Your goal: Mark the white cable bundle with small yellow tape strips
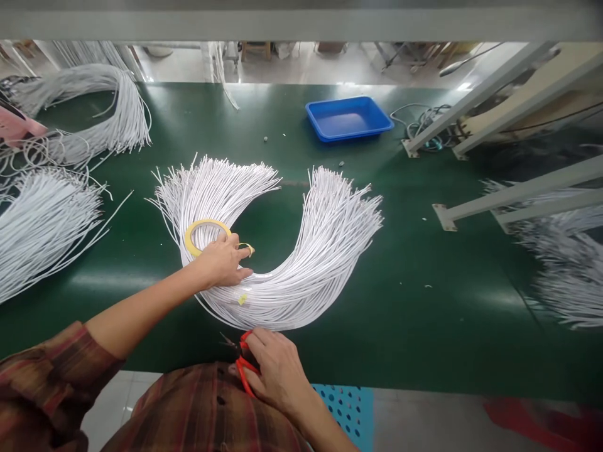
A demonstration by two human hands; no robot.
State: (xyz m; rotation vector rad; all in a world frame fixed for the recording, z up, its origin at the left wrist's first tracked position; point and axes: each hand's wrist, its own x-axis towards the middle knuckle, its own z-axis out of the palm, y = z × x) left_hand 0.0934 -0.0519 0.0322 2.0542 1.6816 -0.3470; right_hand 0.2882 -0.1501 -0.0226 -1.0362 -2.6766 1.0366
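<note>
A thick bundle of white wires (325, 251) lies curved in a U on the green table, its cut ends pointing away from me. Over its left side, my left hand (223, 260) grips a roll of yellow tape (190, 240), and a short curled tape end sticks out by the fingers. A small yellow-green tag (242, 299) shows on the bundle just below that hand. Close to my body, my right hand (277, 367) is closed around red-handled scissors (243, 370). Their blades point left, below the bundle's near edge and apart from it.
More white wire bundles (51, 220) lie at the left, and another (570, 263) at the right. A blue tray (351, 119) sits toward the back. White metal legs (513, 185) stand on the table (424, 339) at right, near a coiled cable (426, 122).
</note>
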